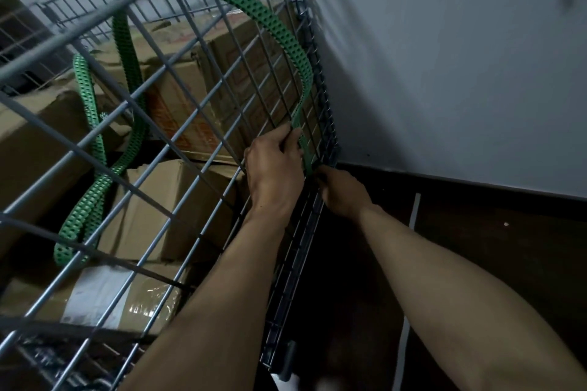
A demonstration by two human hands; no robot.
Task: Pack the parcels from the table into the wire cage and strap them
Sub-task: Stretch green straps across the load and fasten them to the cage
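Over on the left, the parcels [165,206] are in. At least 4 brown cardboard boxes sit stacked inside the wire cage [284,295], some crumpled, and 1 near box is glossy with tape and a white label. So packing looks largely done, though the bench is out of shot and I can't tell if any are left. Strapping is underway, not finished. The green strap [90,203], flat and punched with rows of holes, hangs slack in a doubled loop inside the cage on the left. It arcs over the top rail and runs down the outside of the mesh to the right corner. There the left hand [274,168] curls its fingers on the strap against the wires. Just right and below, the right hand [343,194] is tucked in at the corner by the strap's end, fingertips hidden. Whether it is pinching strap or wire, I can't tell. Fastening and tightening look still to come.
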